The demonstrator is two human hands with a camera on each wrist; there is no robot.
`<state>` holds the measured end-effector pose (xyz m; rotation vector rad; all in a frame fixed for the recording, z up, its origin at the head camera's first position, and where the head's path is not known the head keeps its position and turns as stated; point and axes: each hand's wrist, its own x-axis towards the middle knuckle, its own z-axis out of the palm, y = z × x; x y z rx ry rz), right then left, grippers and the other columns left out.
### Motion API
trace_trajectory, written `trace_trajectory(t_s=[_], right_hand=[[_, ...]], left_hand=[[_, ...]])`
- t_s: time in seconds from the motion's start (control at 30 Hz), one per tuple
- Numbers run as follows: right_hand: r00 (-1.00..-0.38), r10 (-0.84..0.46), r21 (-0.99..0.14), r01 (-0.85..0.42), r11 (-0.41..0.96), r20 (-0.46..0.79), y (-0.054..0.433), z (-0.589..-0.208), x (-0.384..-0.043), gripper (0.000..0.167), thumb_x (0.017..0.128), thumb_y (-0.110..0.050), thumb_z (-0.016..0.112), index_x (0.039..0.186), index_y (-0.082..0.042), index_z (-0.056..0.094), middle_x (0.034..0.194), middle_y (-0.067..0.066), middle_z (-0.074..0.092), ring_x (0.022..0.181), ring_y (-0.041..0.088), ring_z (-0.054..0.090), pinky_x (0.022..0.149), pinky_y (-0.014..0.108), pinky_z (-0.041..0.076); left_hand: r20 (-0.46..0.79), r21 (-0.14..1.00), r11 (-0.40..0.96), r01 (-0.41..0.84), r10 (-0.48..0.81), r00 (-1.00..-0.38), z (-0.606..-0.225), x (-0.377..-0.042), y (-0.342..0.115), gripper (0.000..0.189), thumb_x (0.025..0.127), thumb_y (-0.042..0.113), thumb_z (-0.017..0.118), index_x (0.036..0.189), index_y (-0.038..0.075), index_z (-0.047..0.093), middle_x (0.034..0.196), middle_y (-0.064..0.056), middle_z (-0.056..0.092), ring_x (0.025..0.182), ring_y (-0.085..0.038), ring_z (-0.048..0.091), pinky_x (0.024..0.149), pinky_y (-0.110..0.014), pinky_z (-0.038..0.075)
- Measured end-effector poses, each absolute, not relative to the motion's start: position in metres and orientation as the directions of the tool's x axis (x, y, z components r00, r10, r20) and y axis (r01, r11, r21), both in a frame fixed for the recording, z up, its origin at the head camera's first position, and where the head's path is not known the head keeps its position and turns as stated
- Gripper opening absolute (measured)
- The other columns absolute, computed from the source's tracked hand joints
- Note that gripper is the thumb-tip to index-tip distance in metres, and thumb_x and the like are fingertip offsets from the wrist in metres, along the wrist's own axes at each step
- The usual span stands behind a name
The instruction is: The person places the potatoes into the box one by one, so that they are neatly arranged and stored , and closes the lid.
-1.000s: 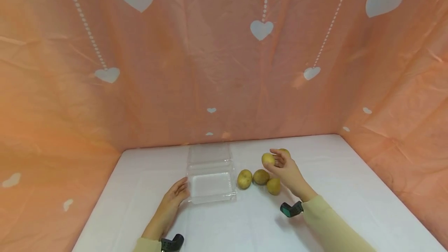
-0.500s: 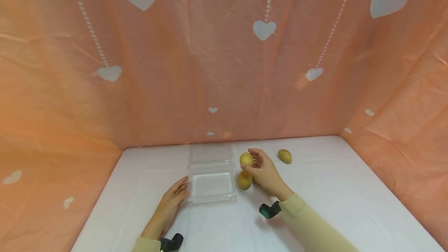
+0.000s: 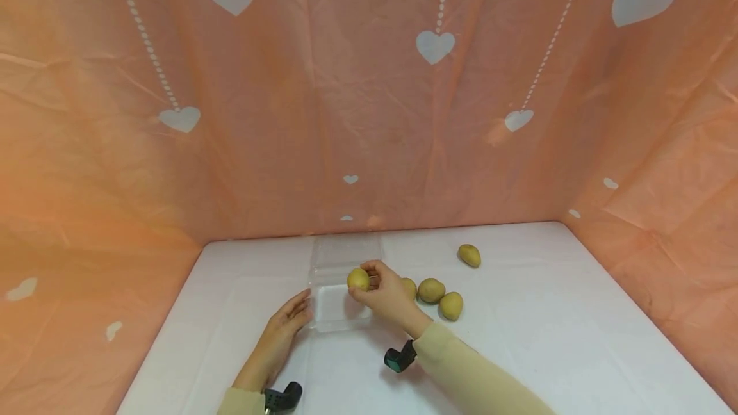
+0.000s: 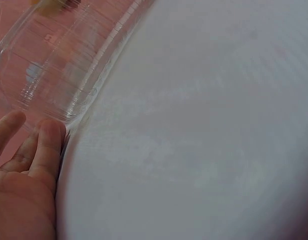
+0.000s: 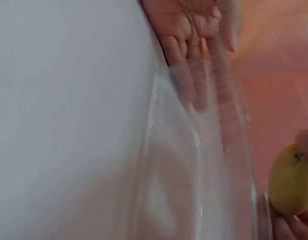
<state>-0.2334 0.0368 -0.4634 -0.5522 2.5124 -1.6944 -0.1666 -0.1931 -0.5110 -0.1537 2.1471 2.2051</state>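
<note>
In the head view a clear plastic clamshell box lies with its lid folded back, away from the person. My right hand holds a yellow potato between thumb and fingers, over the box's base. The right wrist view shows that potato at its right edge, with a few dark specks on its skin. At the box's left side, my left hand rests with fairly straight fingers; in the left wrist view its fingertips are right at the box wall.
To the right of the box sit three potatoes in a loose group, one partly behind the right hand, among them a rounder potato and a nearer potato. Another potato lies farther back. Orange cloth walls off the white table.
My right hand has carried the potato leftward, from the right-hand group to over the box. The left hand has stayed at the box's side.
</note>
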Motion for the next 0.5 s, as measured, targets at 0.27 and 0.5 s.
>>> trace_trajectory(t_s=[0.27, 0.5], right_hand=[[-0.925, -0.359, -0.834, -0.291, 0.469, 0.121, 0.010, -0.465, -0.234, 0.052, 0.079, -0.025, 0.080, 0.118, -0.001, 0.056, 0.109, 0.010, 0.063, 0.090, 0.018, 0.062, 0.077, 0.031, 0.053], [-0.924, -0.378, -0.792, -0.268, 0.548, 0.051, -0.003, -0.467, -0.237, 0.047, 0.079, -0.024, 0.079, 0.113, 0.000, 0.058, 0.103, 0.010, 0.064, 0.088, 0.018, 0.060, 0.077, 0.035, 0.052]], left_hand=[[-0.111, 0.994, -0.028, -0.110, -0.037, -0.993, -0.511, -0.165, -0.193, 0.056, 0.096, 0.019, 0.058, 0.146, 0.005, 0.039, 0.146, -0.020, 0.040, 0.137, -0.031, 0.031, 0.112, -0.051, 0.025], [-0.089, 0.995, -0.037, -0.088, -0.019, -0.996, -0.507, -0.164, -0.192, 0.056, 0.096, 0.015, 0.057, 0.147, 0.002, 0.037, 0.147, -0.023, 0.038, 0.138, -0.032, 0.030, 0.112, -0.050, 0.024]])
